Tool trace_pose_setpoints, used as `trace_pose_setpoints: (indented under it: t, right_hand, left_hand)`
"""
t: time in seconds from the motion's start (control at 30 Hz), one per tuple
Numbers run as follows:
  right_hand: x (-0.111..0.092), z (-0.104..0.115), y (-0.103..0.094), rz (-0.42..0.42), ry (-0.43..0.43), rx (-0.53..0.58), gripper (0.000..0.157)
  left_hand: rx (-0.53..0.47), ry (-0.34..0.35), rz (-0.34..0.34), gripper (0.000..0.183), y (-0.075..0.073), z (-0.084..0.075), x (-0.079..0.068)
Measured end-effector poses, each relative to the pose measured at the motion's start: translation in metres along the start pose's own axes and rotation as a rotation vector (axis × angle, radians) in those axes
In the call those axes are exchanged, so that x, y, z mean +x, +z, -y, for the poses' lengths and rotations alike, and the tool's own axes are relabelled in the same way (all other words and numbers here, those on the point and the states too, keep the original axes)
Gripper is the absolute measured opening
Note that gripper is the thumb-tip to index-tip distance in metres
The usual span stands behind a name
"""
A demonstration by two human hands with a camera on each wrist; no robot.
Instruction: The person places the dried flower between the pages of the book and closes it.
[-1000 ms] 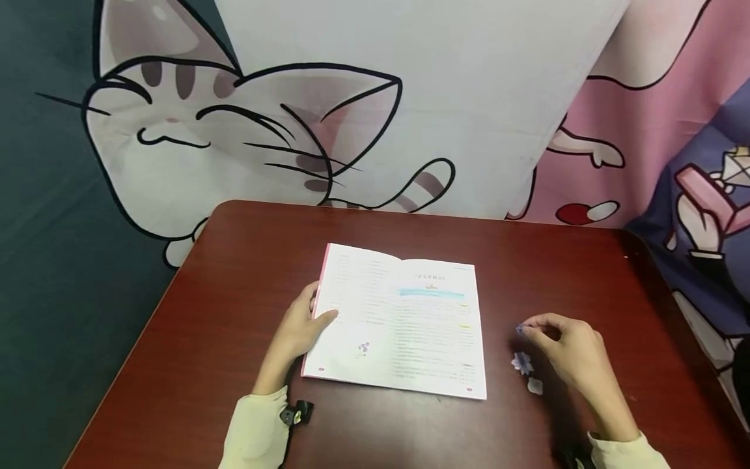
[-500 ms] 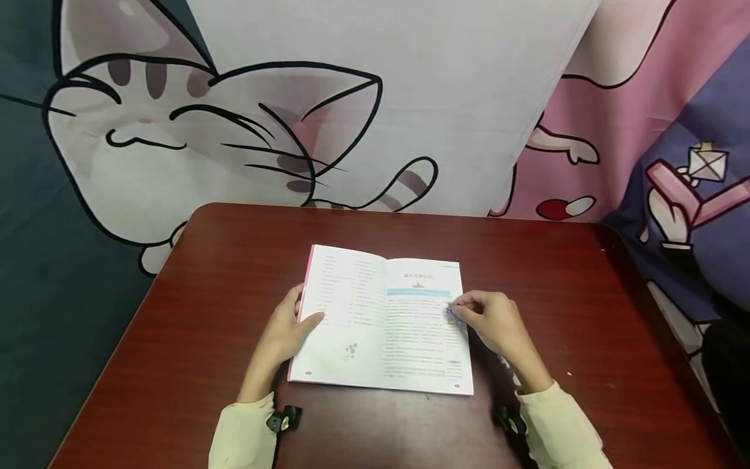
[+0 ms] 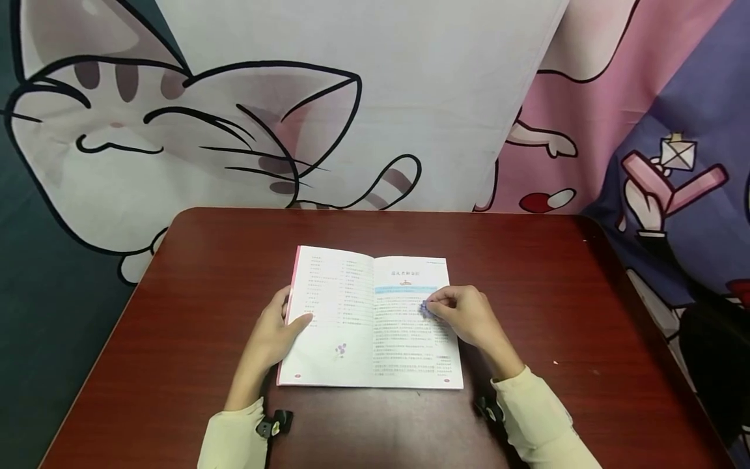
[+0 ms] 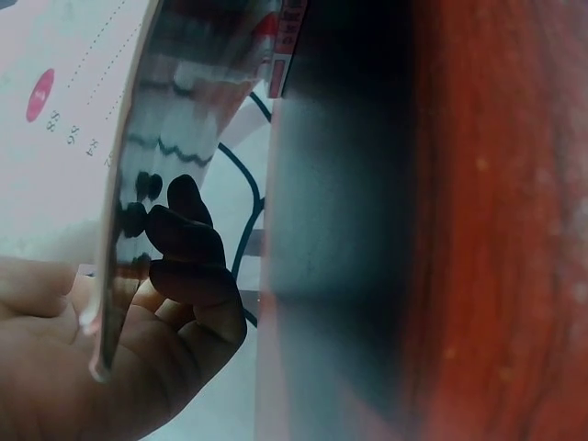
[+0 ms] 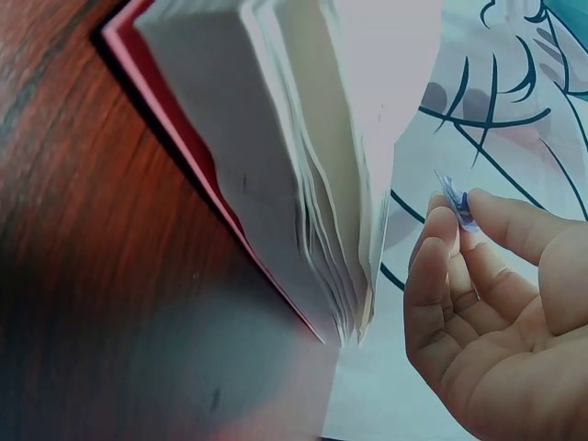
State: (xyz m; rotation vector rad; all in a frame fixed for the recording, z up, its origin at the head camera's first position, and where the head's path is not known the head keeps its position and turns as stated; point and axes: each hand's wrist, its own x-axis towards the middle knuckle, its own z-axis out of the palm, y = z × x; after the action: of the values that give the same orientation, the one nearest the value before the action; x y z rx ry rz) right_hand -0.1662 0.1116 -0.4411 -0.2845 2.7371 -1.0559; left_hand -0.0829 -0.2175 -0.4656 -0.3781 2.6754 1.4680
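An open book point(image 3: 351, 352) with printed pages and a pink-red cover lies on the table in the head view. My left hand point(image 3: 278, 335) grips its left edge, thumb on the page; in the left wrist view the fingers point(image 4: 184, 230) curl beneath the cover. Over the right page, my right hand point(image 3: 471, 319) pinches a small purple-blue piece point(image 3: 426, 309) that looks like a flower. The right wrist view shows this piece point(image 5: 457, 204) between thumb and fingertips, beside the book's page edges point(image 5: 322, 184). Whether it touches the page cannot be told.
The brown wooden table point(image 3: 363, 430) carries the book. A tiny pale speck point(image 3: 555, 362) lies right of the right forearm. Behind the table's far edge hangs a cloth point(image 3: 445, 104) with a cartoon cat. Dark cameras point(image 3: 275, 423) sit on the wrists.
My right hand has moved left from the table onto the book's right page, carrying the purple-blue piece. The pale flower-like pieces on the table are now hidden. The left hand keeps its grip.
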Motion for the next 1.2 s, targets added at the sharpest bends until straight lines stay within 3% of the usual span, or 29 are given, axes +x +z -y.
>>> trace_pose_setpoints:
  t: [0.47,1.2]
  right_hand:
    - [0.005,0.002,0.012,0.046,0.052,0.049,0.005]
    - [0.007,0.0,0.019,0.065,0.033,0.031,0.004]
  left_hand:
    - [0.011,0.005,-0.006,0.07,0.001,-0.002,-0.002]
    - [0.01,0.006,-0.004,0.069,0.001,-0.003,-0.001]
